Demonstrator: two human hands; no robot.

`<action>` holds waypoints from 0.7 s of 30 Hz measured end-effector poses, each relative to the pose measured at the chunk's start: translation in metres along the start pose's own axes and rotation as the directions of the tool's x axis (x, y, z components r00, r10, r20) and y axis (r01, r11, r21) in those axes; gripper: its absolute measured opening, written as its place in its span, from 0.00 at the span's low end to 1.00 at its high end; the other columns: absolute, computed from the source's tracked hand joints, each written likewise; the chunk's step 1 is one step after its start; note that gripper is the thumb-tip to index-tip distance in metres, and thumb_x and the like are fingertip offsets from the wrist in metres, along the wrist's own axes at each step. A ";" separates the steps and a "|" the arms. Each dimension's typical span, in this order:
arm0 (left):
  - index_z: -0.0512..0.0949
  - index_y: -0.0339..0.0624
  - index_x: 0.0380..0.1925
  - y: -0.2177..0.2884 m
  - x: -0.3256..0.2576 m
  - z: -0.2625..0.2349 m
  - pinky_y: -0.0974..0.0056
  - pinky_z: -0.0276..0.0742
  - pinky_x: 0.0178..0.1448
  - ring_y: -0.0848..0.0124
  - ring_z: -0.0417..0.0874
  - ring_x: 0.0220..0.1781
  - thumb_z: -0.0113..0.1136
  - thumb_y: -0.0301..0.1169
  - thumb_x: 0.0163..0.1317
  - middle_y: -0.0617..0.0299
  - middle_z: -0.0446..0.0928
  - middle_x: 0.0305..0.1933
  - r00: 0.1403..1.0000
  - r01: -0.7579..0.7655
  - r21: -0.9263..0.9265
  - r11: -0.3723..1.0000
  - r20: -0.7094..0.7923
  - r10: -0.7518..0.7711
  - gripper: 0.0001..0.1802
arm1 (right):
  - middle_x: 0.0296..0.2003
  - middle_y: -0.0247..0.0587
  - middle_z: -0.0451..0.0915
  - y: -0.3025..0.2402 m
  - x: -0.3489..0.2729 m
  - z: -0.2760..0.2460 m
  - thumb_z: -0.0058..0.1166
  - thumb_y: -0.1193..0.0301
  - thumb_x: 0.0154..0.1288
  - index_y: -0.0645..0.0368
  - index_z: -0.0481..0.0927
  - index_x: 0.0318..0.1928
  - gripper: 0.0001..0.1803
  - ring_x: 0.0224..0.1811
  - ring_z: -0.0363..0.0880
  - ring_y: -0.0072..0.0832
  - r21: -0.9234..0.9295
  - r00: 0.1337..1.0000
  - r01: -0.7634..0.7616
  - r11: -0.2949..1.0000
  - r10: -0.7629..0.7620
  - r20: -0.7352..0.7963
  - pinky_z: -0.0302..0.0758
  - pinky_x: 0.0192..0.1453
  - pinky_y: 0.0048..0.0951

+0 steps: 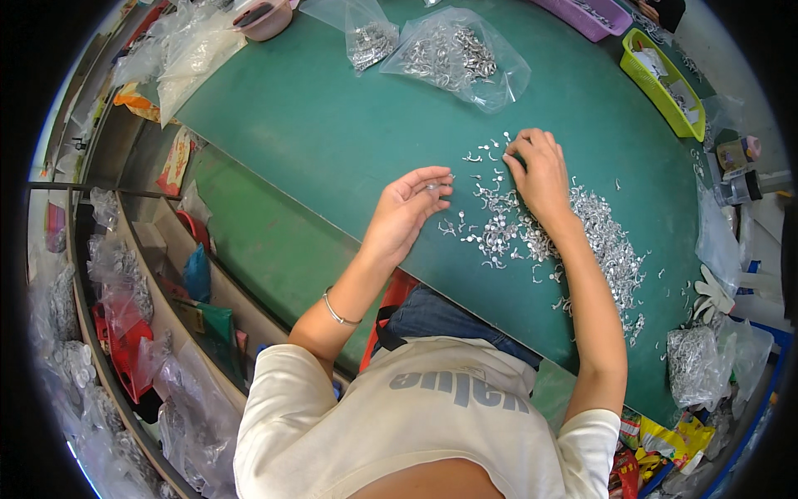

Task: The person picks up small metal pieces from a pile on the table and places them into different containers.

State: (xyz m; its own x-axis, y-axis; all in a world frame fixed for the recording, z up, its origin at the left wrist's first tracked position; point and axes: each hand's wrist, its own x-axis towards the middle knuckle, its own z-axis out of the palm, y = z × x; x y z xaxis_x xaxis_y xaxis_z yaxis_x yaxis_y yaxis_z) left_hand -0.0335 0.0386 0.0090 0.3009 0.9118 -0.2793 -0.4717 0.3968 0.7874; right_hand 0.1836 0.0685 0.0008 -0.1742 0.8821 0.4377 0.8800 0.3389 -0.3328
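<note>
A wide heap of small silver metal pieces (611, 258), many with a curved hook and a round flat head, spreads over the green table (332, 133). My left hand (407, 208) is raised at the left of the heap, fingers curled with small silver metal pieces showing at the fingertips and inside the fingers. Over the heap's far left part, my right hand (540, 170) has its thumb and fingers drawn together near the table. What lies between those fingertips is hidden. A few loose pieces are scattered just beyond and left of it.
Two clear plastic bags (449, 58) of metal pieces lie at the far side. A green basket (665, 83) and a purple basket (590, 17) stand at the far right. A white glove (712, 295) and a filled bag (702, 366) are at the right edge; shelves (158, 274) with bags line the left.
</note>
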 end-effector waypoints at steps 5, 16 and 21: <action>0.78 0.36 0.38 -0.004 0.005 -0.008 0.71 0.68 0.32 0.74 0.72 0.29 0.59 0.22 0.55 0.65 0.70 0.28 0.910 -0.306 0.683 0.664 0.004 0.415 0.09 | 0.36 0.42 0.79 -0.004 -0.007 -0.018 0.53 0.72 0.63 0.66 0.77 0.37 0.08 0.36 0.78 0.25 0.834 0.801 -0.529 0.155 0.417 0.430 0.75 0.42 0.24; 0.77 0.38 0.35 -0.004 0.015 0.001 0.61 0.70 0.32 0.63 0.74 0.27 0.61 0.26 0.53 0.58 0.71 0.25 0.868 -0.325 0.945 0.027 0.286 0.407 0.09 | 0.23 0.36 0.69 -0.024 0.005 0.021 0.58 0.74 0.54 0.57 0.79 0.33 0.04 0.24 0.68 0.24 0.178 0.997 -0.074 0.981 0.073 0.011 0.66 0.29 0.27; 0.78 0.37 0.37 -0.001 0.015 -0.008 0.65 0.66 0.27 0.67 0.69 0.21 0.54 0.24 0.59 0.58 0.71 0.25 0.786 -0.411 0.902 0.132 0.278 0.552 0.07 | 0.34 0.39 0.77 -0.024 0.005 -0.015 0.54 0.75 0.59 0.61 0.76 0.32 0.03 0.26 0.72 0.26 0.719 0.804 -0.589 0.368 0.359 0.475 0.69 0.30 0.27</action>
State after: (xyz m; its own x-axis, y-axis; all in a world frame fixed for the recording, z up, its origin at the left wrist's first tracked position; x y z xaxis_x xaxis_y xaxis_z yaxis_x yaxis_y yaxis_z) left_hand -0.0347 0.0529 -0.0005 0.2066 0.9068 0.3674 0.5619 -0.4174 0.7142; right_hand 0.1682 0.0595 0.0236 -0.0340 0.9858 -0.1642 0.1088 -0.1597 -0.9812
